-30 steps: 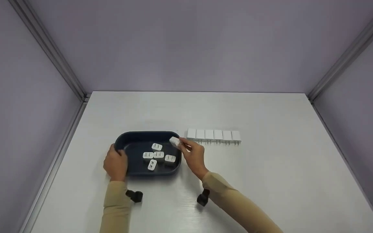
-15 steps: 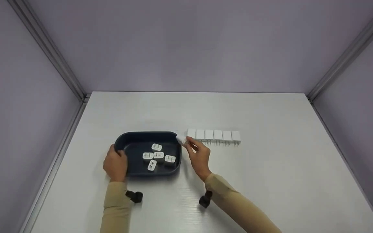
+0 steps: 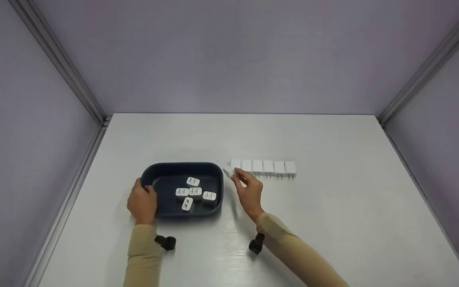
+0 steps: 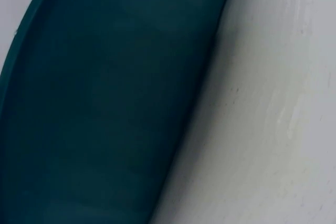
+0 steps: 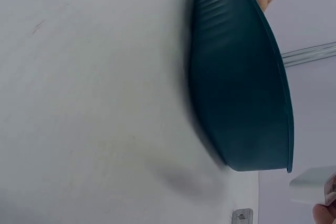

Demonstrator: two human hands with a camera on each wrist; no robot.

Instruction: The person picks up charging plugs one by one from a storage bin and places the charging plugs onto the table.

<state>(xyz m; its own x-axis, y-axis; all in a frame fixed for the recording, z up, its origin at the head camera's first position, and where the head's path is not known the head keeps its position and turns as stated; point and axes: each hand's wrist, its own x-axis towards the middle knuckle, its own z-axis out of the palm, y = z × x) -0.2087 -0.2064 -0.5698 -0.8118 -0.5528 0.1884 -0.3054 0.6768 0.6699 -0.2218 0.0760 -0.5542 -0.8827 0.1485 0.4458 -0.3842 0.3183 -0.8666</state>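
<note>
My left hand (image 3: 142, 201) grips the left rim of a dark blue plastic basin (image 3: 150, 169). Between thumb and fingertips my right hand (image 3: 250, 194) pinches a white USB charger plug (image 3: 228, 171), just off the basin's right rim. That charger (image 5: 310, 184) shows clear of the basin in the right wrist view. Beyond the hand, a row of several white charger plugs (image 3: 268, 166) lies side by side, prongs toward me; the held one overlaps its left end. Inside the basin, several more chargers (image 3: 195, 191) sit with prongs up.
White tabletop (image 3: 333, 199) surrounds the basin and the row. Grey panels (image 3: 229, 59) enclose the table at the back and sides. A black wrist camera (image 3: 165, 242) is strapped to each sleeve. The basin's wall (image 4: 105, 98) fills much of the left wrist view.
My right hand has carried the held charger rightward from over the basin's right rim to the left end of the row. The left hand and the basin have stayed put.
</note>
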